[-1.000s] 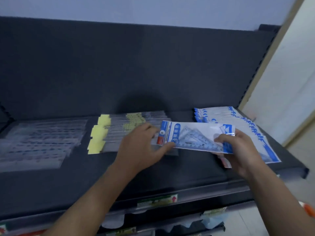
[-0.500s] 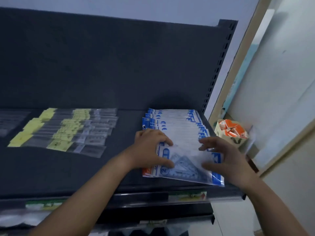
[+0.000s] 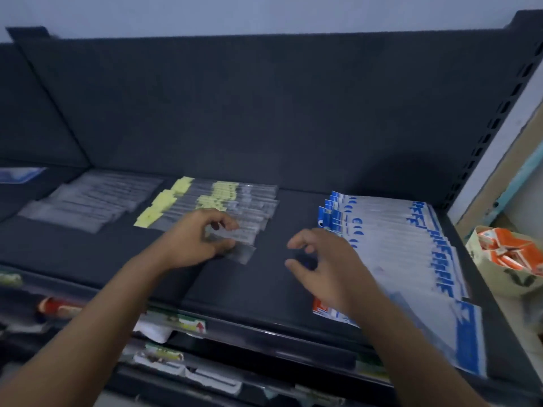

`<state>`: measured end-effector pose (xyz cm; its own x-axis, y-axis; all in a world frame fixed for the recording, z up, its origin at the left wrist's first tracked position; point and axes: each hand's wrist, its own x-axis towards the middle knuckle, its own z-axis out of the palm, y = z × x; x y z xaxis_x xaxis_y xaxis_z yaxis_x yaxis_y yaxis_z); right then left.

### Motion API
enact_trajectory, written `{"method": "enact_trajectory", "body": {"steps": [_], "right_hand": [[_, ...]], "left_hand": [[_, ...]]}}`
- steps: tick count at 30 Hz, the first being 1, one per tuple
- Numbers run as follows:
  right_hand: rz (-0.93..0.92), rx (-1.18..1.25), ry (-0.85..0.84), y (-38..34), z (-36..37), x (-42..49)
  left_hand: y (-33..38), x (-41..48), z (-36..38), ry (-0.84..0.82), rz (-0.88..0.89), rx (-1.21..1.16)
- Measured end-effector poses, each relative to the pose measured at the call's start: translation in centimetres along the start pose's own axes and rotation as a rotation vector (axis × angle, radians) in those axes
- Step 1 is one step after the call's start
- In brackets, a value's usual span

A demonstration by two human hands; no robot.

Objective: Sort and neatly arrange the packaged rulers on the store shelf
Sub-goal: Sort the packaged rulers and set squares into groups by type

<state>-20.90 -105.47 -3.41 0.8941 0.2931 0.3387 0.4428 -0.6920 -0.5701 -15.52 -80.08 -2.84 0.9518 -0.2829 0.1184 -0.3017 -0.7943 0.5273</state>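
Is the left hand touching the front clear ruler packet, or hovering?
Touching. The head view shows the left hand pinching the front clear ruler packet between thumb and curled fingers, at the near end of the yellow-tagged row.

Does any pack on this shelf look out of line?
Yes. The clear pack pinched by the left hand sits askew at the front of the yellow-tagged row. The front blue pack sticks out toward the shelf edge.

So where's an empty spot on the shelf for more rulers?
Bare shelf lies between the yellow-tagged rulers and the blue packets, and along the front edge before the clear rulers. The right end is crowded with blue packets.
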Motion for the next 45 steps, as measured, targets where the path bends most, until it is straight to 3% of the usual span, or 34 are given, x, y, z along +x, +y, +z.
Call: {"method": "enact_trajectory", "body": {"steps": [7,15,18,26,31,36,40,45], "right_hand": [[0.051,-0.177,-0.233,-4.2,7.1,5.7],[0.313,-0.438,-0.436,-6.1,7.6,9.4],[0.307,-0.549,-0.474,-6.7,7.5,10.2],[0.279,-0.508,-0.295,-6.5,7.6,9.8],[0.144,-0.279,-0.137,-7.5,9.4,10.6],[-0.087,-0.123,-0.252,-12.4,14.5,12.9],[-0.177,-0.043,-0.275,-18.1,18.5,14.9],[-0.295,-0.056,-0.344,-26.5,23.7,17.8]], "left_hand": [[-7.1,0.5,-4.2,-0.17,-0.027,0.196],[-10.9,2.7,-5.4,-0.374,0.163,0.193],[-11.0,2.9,-5.3,-0.363,0.228,0.241],[-10.6,2.2,-4.8,-0.162,0.255,0.24],[-11.1,-1.1,-5.7,-0.029,0.126,0.263],[-14.0,-6.6,-9.1,0.039,-0.123,0.443],[-17.7,-11.9,-13.8,0.087,-0.376,0.611],[-23.0,-18.7,-20.8,0.207,-0.562,0.711]]}}
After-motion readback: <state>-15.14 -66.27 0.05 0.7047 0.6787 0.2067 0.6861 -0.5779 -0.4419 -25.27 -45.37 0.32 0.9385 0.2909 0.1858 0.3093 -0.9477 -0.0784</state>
